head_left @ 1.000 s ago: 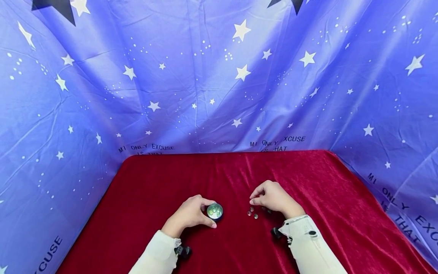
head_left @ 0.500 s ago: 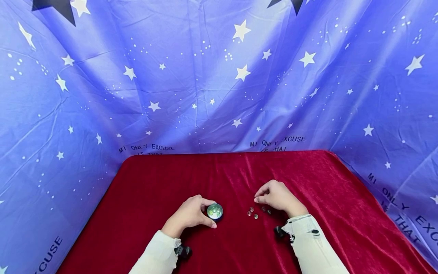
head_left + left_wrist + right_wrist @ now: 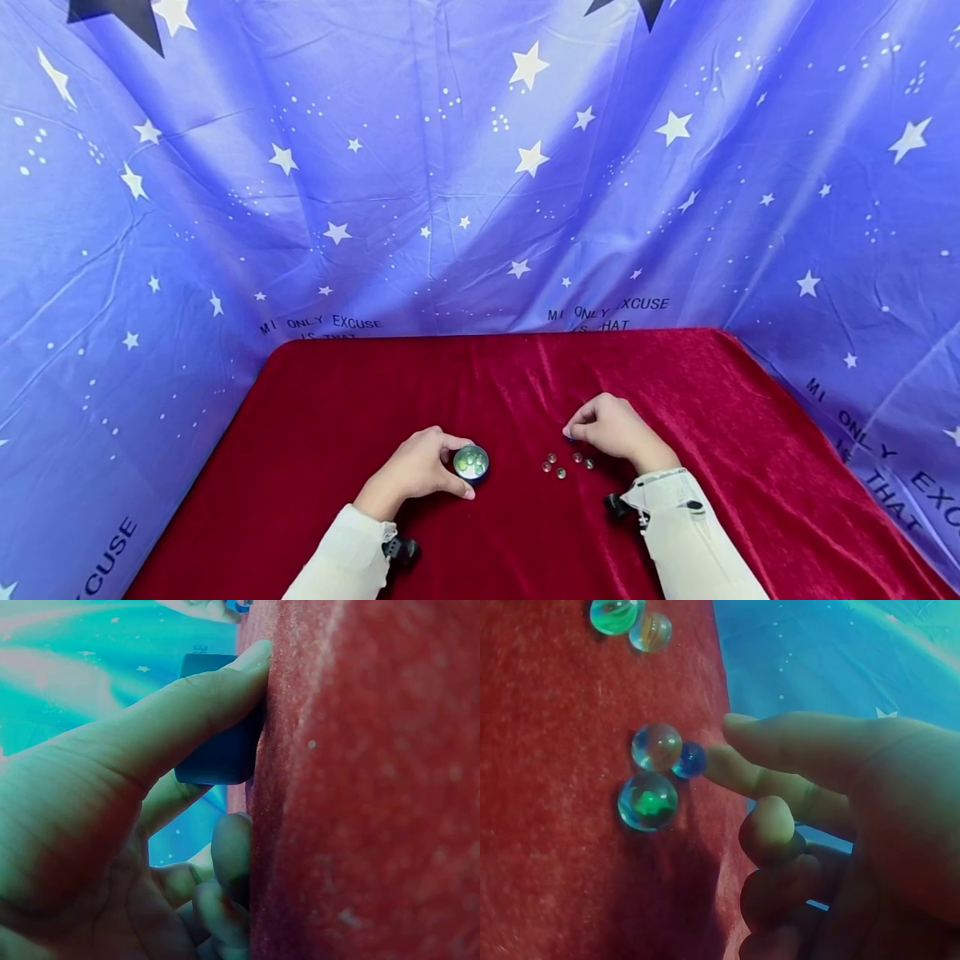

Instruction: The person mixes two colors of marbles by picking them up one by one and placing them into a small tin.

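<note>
The left hand (image 3: pixel 414 469) curls round a small round metal tin (image 3: pixel 471 463) holding glass marbles, near the front of the red velvet tablecloth (image 3: pixel 360 392). To its right, the right hand (image 3: pixel 615 429) pinches a small blue marble (image 3: pixel 690 759) at its fingertips (image 3: pixel 724 761). 4 loose clear glass marbles (image 3: pixel 566 464) lie between tin and right hand.

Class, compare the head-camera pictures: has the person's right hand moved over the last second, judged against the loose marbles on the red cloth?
Yes. The right hand has shifted rightward and slightly away, uncovering more of the loose marbles, which stayed put.
</note>
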The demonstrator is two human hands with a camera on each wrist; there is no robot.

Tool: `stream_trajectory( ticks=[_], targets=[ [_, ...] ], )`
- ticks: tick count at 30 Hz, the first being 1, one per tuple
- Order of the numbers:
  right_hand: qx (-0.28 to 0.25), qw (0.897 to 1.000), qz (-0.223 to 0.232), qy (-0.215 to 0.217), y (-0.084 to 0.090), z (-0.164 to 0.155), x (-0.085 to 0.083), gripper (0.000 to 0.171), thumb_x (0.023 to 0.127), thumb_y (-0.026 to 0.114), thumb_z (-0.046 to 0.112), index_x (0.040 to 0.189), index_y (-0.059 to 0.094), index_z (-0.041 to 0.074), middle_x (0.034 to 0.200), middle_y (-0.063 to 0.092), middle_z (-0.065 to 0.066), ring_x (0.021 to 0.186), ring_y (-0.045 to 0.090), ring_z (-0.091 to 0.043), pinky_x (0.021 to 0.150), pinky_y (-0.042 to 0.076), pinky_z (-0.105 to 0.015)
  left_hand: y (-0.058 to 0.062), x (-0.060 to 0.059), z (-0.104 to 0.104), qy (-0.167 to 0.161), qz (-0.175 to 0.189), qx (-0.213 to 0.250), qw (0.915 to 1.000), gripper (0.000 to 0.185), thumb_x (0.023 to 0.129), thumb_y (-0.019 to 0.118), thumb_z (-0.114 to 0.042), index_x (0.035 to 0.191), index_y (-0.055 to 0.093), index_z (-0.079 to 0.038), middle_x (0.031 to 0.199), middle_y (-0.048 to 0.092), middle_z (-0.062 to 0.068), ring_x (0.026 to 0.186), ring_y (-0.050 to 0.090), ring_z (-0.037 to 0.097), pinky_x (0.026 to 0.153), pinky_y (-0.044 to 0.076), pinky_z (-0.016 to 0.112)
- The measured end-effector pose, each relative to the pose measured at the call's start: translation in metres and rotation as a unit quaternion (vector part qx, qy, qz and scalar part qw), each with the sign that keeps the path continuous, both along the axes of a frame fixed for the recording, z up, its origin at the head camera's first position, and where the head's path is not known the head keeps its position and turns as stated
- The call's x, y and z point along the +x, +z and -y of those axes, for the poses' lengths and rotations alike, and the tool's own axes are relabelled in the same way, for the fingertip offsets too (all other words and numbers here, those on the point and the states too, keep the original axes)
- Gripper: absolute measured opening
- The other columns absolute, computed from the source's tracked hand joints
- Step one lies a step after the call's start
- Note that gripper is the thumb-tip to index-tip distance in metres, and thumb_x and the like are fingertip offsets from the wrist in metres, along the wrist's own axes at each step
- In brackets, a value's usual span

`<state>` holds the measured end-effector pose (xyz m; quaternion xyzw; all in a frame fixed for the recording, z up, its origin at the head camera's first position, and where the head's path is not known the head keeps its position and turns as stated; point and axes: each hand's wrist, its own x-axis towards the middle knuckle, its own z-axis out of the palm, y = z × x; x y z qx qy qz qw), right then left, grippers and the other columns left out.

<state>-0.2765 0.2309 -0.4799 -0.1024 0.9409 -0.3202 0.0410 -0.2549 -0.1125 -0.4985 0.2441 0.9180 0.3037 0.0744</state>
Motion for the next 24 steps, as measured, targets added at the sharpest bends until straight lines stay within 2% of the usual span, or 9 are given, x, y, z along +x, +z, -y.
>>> stream_trajectory(
  ticks=[7, 16, 24],
  targets=[
    [0.009, 1.0, 0.013, -0.003, -0.0015, 0.0005, 0.001, 0.008, 0.082, 0.085, 0.025, 0.085, 0.084, 0.019, 0.075, 0.074, 0.011, 0.074, 0.058, -0.013, 0.068, 0.047, -0.032, 0.001, 0.0007, -0.0002, 0.001, 0.001, 0.003, 1.0, 0.059, 0.06, 0.101, -0.035, 0.115, 0.08, -0.032, 0.072, 0.058, -0.009, 0.076, 0.048, 0.006, 0.069, 0.043, 0.025],
    [0.013, 1.0, 0.019, -0.011, -0.0031, 0.0007, -0.001, 0.004, 0.082, 0.086, 0.023, 0.082, 0.083, 0.024, 0.076, 0.074, 0.011, 0.076, 0.058, -0.013, 0.069, 0.047, -0.032, -0.0025, -0.0016, 0.0009, -0.002, 0.0, 0.005, 1.0, 0.058, 0.06, 0.101, -0.036, 0.114, 0.08, -0.033, 0.068, 0.059, -0.011, 0.073, 0.048, 0.005, 0.068, 0.043, 0.025],
    [0.017, 0.999, 0.033, -0.027, -0.0031, 0.0007, -0.0003, 0.012, 0.079, 0.087, 0.024, 0.072, 0.078, 0.023, 0.066, 0.068, 0.009, 0.068, 0.055, -0.014, 0.063, 0.044, -0.031, -0.003, -0.0012, 0.0009, -0.001, 0.001, 0.004, 1.0, 0.059, 0.06, 0.1, -0.037, 0.115, 0.08, -0.032, 0.075, 0.061, -0.008, 0.076, 0.049, 0.005, 0.07, 0.043, 0.025]
  ],
)
